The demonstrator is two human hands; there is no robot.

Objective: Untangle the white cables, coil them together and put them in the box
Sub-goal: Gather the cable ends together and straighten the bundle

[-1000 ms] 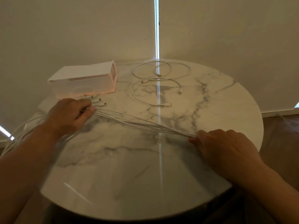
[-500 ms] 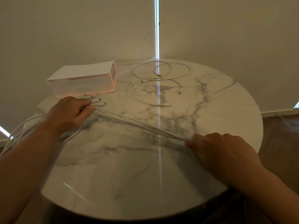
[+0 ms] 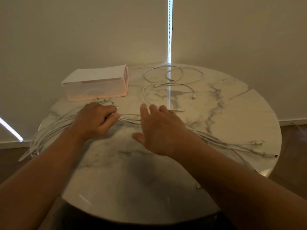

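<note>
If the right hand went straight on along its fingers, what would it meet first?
Most likely the loose cable loop lying just beyond the fingertips of the right hand. The box sits off to the left of that line. How high the hand is above the table is unclear, so it might pass over.

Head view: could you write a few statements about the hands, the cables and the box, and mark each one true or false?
1. The left hand grips the cable bundle. True.
2. The right hand pinches the cable bundle. False: its fingers are spread and hold nothing.
3. The loose cables lie inside the box. False: they lie on the table, right of the box.
4. The box stands on the table. True.
</note>
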